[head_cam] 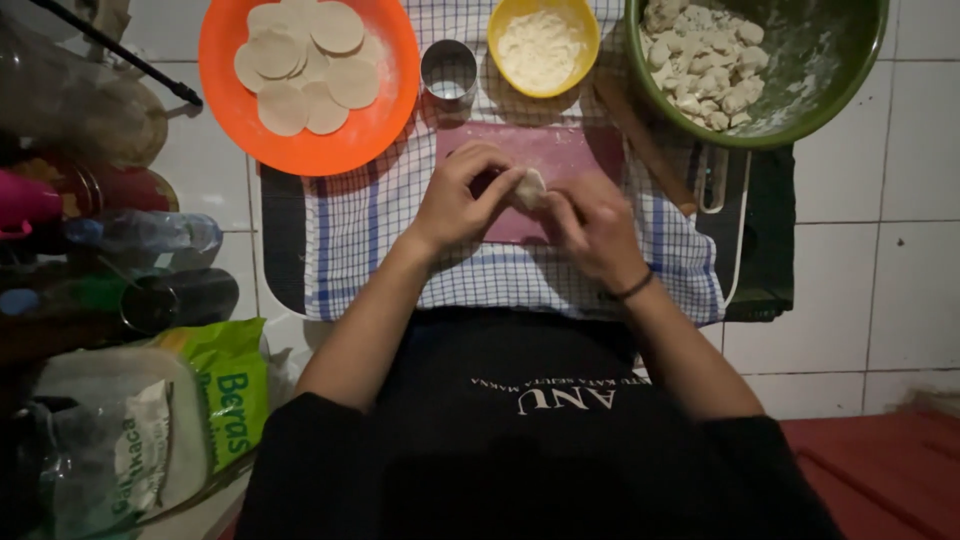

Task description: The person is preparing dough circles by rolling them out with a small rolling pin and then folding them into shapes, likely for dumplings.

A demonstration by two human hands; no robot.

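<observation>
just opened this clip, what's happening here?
A person is working a small piece of dough between both hands, the left hand and the right hand, over a pink board on a checked cloth. Above sit an orange plate of flat dough rounds, a metal ring cutter, a yellow bowl of flour and a green bowl of dough lumps.

A single head-worn view looks almost straight down, from close above, onto the pink board (560,160) at frame centre; the person's own torso fills the lower edge below it.
</observation>
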